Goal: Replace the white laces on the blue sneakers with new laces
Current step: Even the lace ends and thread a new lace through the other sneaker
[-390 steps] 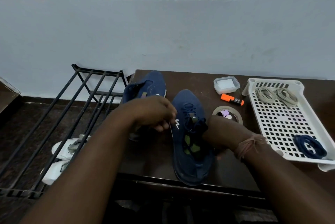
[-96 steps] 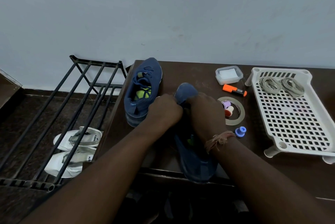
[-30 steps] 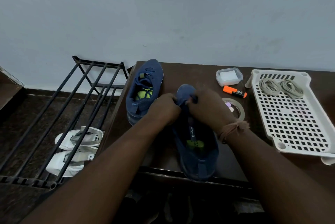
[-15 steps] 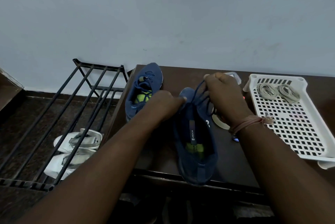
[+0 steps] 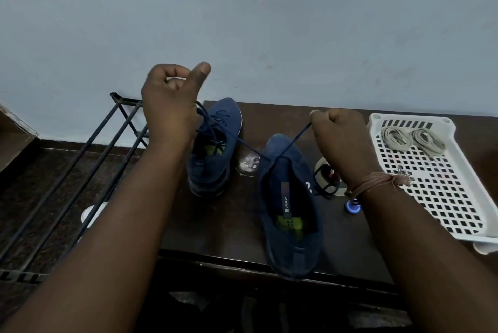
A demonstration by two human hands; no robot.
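Two blue sneakers stand on the dark table (image 5: 269, 117). The near sneaker (image 5: 291, 206) lies toe away from me, and a dark blue lace (image 5: 250, 147) runs through its front eyelets. My left hand (image 5: 169, 106) is raised above the table's left edge and grips one end of that lace. My right hand (image 5: 336, 138) is lifted to the sneaker's right and pinches the other end. The lace is pulled taut in a V between both hands. The far sneaker (image 5: 213, 154) sits behind my left forearm, laced in dark blue.
A white perforated tray (image 5: 442, 192) at the right holds two coiled pale laces (image 5: 412, 140). A tape roll (image 5: 323, 171) and a small blue cap (image 5: 352, 207) lie beside my right wrist. A black metal rack (image 5: 80, 160) stands left of the table, with white sandals beneath.
Both hands have lifted away from the near sneaker's toe and spread apart. The left rose up and left, the right moved right, and the blue lace is now drawn taut.
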